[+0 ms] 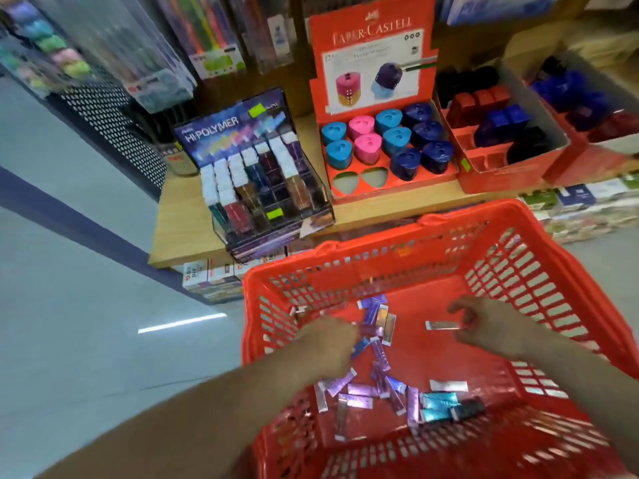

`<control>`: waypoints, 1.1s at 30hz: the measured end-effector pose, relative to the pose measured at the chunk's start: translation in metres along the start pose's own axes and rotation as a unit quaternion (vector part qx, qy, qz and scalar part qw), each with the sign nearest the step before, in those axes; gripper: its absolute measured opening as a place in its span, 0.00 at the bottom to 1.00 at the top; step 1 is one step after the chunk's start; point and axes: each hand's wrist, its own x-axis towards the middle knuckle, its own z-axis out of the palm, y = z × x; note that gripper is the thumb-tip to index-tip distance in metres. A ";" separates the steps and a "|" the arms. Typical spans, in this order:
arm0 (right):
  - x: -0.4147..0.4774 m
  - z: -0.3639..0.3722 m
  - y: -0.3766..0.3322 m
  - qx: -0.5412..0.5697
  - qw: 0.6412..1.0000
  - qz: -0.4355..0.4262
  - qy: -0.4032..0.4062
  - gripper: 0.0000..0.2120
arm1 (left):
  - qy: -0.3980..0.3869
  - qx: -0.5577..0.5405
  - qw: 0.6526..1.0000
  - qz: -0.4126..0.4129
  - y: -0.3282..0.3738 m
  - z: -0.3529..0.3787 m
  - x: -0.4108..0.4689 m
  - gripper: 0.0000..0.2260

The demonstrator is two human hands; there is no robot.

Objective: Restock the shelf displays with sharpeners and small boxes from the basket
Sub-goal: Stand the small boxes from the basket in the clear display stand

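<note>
- Small boxes (363, 390) lie flat, loose on basket (484, 212) floor, long axes every way, so pick singly.
- L hand (328, 344) curls over mid-basket pile; grip hidden, can't tell.
- R hand (491, 326), near basket's right wall: fingers spread round lone box (442, 325), its long axis crosswise; prob. not yet pinched.
- Hi-Polymer display (242, 160) waits beyond basket's far rim.

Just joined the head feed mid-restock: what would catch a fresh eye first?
The red basket fills the lower frame, its floor scattered with small boxes, mostly purple, with the left hand and right hand reaching in. Behind it on the shelf, the red Faber-Castell display holds blue, pink and navy sharpeners, two front-left slots empty.
</note>
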 end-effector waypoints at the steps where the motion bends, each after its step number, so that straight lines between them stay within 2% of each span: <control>1: 0.003 0.011 0.007 -0.005 1.000 0.008 -0.010 0.23 | -0.013 -0.006 1.000 -0.016 0.002 0.019 0.009 0.14; 7: 0.035 0.077 0.026 -0.034 0.996 0.021 -0.078 0.44 | -0.061 -0.019 0.991 -0.115 0.013 0.113 0.051 0.43; 9: 0.045 0.094 0.019 -0.047 0.995 0.003 -0.085 0.47 | -0.044 -0.023 0.991 -0.126 0.019 0.134 0.056 0.50; 11: 0.055 0.110 0.011 -0.068 0.994 -0.021 -0.079 0.50 | -0.011 -0.041 0.990 -0.133 0.024 0.148 0.057 0.53; 15: 0.069 0.126 -0.009 -0.061 0.998 -0.008 -0.011 0.50 | 0.060 -0.086 0.985 -0.135 0.021 0.155 0.059 0.51; 18: 0.086 0.139 -0.026 -0.062 0.998 0.014 0.012 0.47 | 0.059 -0.101 0.984 -0.135 0.022 0.158 0.056 0.48; 21: 0.093 0.149 -0.037 -0.092 0.995 -0.003 0.042 0.38 | 0.045 -0.138 0.978 -0.150 0.030 0.163 0.049 0.42; 24: 0.092 0.153 -0.038 -0.092 0.991 -0.074 0.066 0.26 | 0.038 -0.208 0.964 -0.158 0.048 0.173 0.042 0.29; 27: 0.093 0.156 -0.028 -0.083 0.990 -0.111 0.036 0.14 | 0.051 -0.234 0.960 -0.147 0.059 0.182 0.038 0.28; 30: 0.091 0.153 -0.015 0.014 0.999 -0.053 0.001 0.04 | 0.089 -0.317 0.930 -0.164 0.051 0.178 0.042 0.22; 32: 0.087 0.149 -0.005 0.147 0.989 0.020 -0.016 0.06 | 0.097 -0.410 0.883 -0.206 0.045 0.166 0.045 0.16; 33: 0.083 0.144 -0.002 0.239 0.969 0.056 -0.032 0.07 | 0.099 -0.470 0.848 -0.225 0.044 0.161 0.047 0.13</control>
